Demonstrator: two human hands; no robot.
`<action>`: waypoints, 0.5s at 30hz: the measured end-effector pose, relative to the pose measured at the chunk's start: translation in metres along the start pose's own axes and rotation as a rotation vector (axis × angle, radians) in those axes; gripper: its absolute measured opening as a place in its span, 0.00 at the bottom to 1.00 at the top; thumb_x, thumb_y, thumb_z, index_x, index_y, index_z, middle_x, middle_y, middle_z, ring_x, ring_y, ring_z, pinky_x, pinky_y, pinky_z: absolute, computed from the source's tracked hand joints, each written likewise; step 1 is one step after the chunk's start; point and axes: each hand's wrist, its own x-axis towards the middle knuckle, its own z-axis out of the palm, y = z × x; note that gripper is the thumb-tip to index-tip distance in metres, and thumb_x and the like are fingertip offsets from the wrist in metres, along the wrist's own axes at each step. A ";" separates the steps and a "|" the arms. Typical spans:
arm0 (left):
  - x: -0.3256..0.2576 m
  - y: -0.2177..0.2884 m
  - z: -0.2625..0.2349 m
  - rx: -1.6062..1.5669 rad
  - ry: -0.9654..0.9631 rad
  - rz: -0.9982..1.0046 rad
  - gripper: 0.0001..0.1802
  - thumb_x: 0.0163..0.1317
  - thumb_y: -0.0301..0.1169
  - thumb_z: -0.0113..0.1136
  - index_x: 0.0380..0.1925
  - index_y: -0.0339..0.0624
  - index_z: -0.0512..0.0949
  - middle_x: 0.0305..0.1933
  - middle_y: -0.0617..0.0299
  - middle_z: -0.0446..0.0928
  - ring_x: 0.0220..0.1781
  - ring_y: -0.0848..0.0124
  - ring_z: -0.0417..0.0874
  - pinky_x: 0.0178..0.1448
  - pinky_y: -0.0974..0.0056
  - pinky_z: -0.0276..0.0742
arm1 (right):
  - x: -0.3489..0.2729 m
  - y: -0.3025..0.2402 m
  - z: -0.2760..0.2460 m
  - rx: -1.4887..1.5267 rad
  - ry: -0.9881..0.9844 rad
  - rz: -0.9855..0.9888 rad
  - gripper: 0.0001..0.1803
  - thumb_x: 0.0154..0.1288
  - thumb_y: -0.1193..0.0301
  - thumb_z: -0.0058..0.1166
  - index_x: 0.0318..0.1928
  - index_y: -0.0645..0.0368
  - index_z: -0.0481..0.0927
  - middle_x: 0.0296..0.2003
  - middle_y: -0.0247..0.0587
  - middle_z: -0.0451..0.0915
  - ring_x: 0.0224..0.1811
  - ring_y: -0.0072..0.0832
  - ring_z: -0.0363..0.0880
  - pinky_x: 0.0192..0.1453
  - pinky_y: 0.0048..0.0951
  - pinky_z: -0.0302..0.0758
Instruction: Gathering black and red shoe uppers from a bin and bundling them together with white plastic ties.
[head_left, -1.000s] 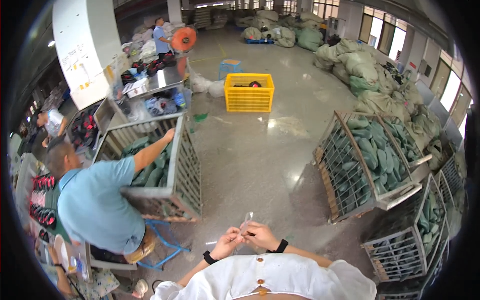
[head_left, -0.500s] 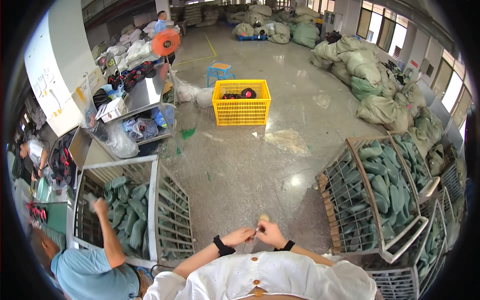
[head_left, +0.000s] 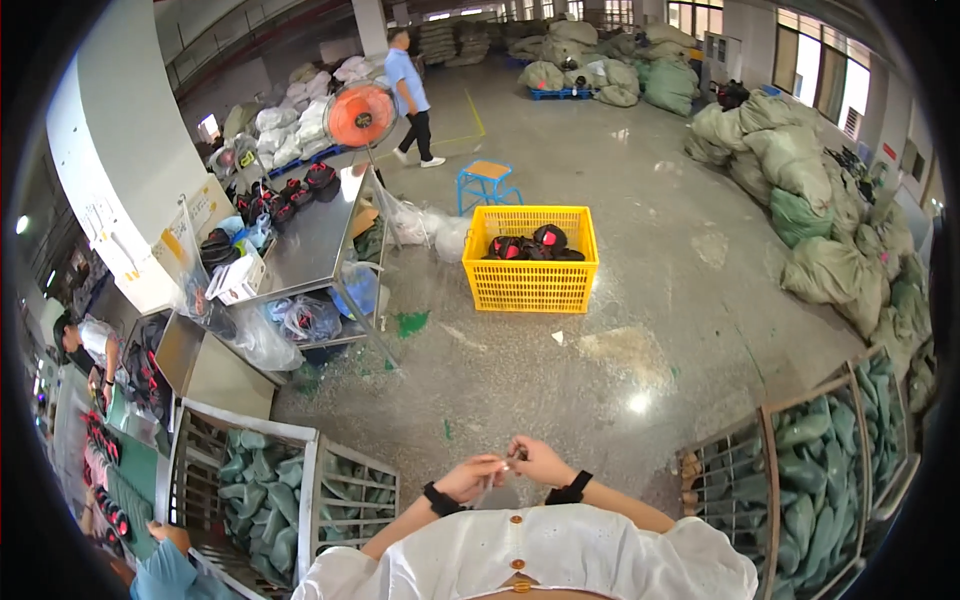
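Observation:
My left hand and my right hand meet in front of my white shirt, low in the middle of the view. Both have their fingertips pinched together, almost touching each other. Whatever sits between them is too small to make out. Black bands circle both wrists. Farther out on the floor stands a yellow plastic basket holding several black and red shoes.
Barred metal carts full of green shoe lasts flank me, the right one close by. A metal table, orange fan and blue stool stand ahead. A walking person passes behind the fan; co-workers are at left.
My view has tilted up, so the basket and carts sit lower. Both hands stay pinched close together. The person behind the fan has come into fuller view; the co-worker at lower left has mostly left it.

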 end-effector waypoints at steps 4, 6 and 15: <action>0.046 0.022 -0.044 -0.229 0.034 -0.038 0.09 0.64 0.32 0.46 0.33 0.38 0.73 0.30 0.65 0.71 0.30 0.76 0.71 0.38 0.71 0.67 | 0.081 0.020 -0.017 -0.204 0.009 -0.214 0.09 0.51 0.70 0.55 0.28 0.63 0.72 0.21 0.38 0.74 0.24 0.25 0.74 0.29 0.29 0.70; 0.075 0.033 -0.066 -0.239 0.265 0.025 0.10 0.64 0.34 0.46 0.34 0.39 0.73 0.30 0.66 0.72 0.29 0.77 0.70 0.37 0.71 0.68 | 0.120 0.021 -0.031 -0.209 -0.011 -0.163 0.09 0.51 0.70 0.56 0.28 0.63 0.75 0.23 0.39 0.76 0.25 0.26 0.75 0.30 0.27 0.71; 0.234 0.151 -0.155 0.268 0.276 -0.009 0.14 0.62 0.35 0.50 0.39 0.37 0.76 0.28 0.67 0.75 0.26 0.79 0.73 0.32 0.71 0.69 | 0.314 -0.005 -0.139 -0.377 -0.133 0.255 0.12 0.56 0.66 0.55 0.28 0.64 0.79 0.21 0.39 0.78 0.22 0.20 0.76 0.27 0.23 0.73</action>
